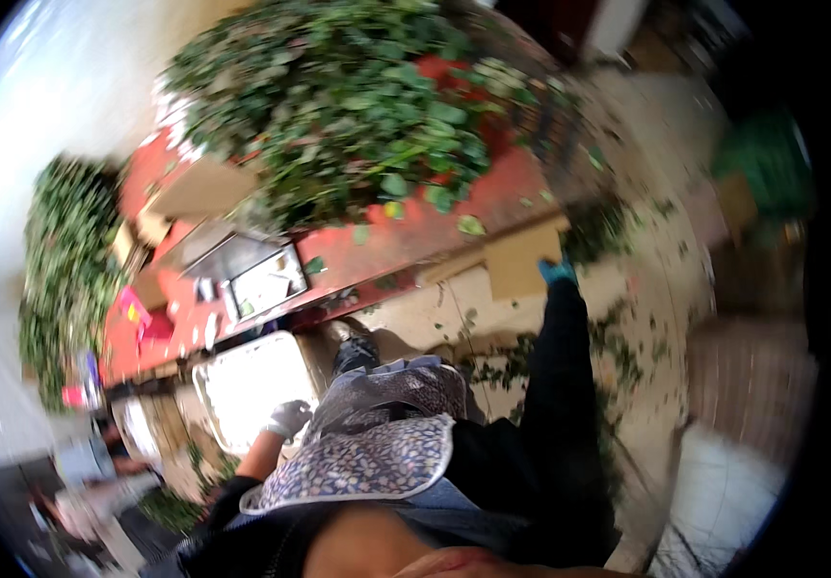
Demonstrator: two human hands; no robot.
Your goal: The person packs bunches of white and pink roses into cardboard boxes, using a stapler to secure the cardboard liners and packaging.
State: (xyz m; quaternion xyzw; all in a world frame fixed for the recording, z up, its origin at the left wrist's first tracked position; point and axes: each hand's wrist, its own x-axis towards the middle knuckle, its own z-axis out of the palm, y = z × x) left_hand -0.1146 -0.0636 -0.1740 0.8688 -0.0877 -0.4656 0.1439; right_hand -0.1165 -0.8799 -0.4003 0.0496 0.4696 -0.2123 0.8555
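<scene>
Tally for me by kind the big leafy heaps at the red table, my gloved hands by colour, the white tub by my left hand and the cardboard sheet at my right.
Big leafy heaps: 2
Pale-gloved left hand: 1
Teal-gloved right hand: 1
White tub: 1
Cardboard sheet: 1
Total: 6

To me the cardboard point(521, 262) looked matt and smooth; my apron point(362, 460) was of cloth, the bin point(256, 380) looked like plastic, the table point(406, 241) rather worn.
</scene>
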